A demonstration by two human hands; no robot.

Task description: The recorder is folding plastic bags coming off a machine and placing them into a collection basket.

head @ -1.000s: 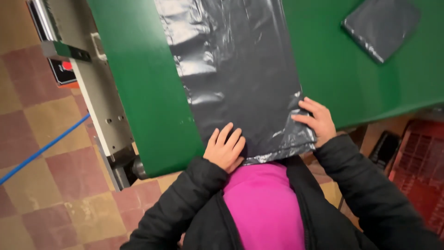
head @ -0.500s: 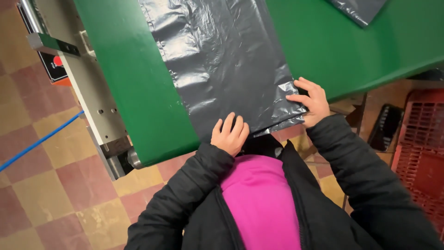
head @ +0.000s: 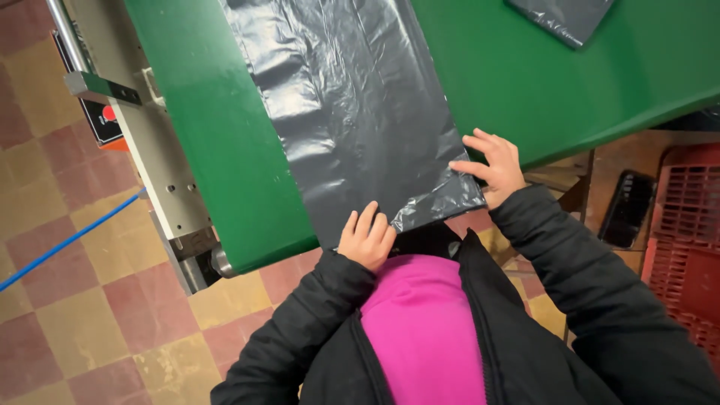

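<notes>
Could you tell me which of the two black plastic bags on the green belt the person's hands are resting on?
The long flattened black bag, whose near end both hands touch: left hand, right hand. The smaller black bag lies untouched at the belt's far edge.

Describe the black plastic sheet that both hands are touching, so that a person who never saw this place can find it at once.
Find the wide green table that fills the upper picture. A long, shiny, wrinkled black plastic sheet runs down its middle to the near edge, where the left hand and right hand press its end. Unlike the smaller folded dark sheet at the far right, it lies spread out and is touched.
</notes>
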